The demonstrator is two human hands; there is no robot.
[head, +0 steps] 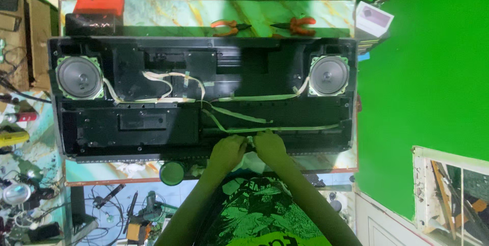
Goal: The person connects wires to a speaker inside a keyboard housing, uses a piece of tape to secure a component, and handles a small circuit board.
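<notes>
A long black opened casing [153, 123] lies across a marble-patterned table [178, 11]. It has a round grey speaker at its left end [79, 76] and another at its right end [328, 75], joined by pale flat ribbon cables [239, 115]. My left hand [227, 151] and my right hand [270, 146] are close together at the casing's near edge. Both have curled fingers pinching the near end of a ribbon cable [250, 139]. What lies under the fingers is hidden.
Two orange-handled pliers [229, 26] [298, 26] lie on the table behind the casing. A red-topped black box [97, 14] stands at the far left corner. A green round lid [171, 172] sits at the near edge. Tools and wires clutter the floor at left.
</notes>
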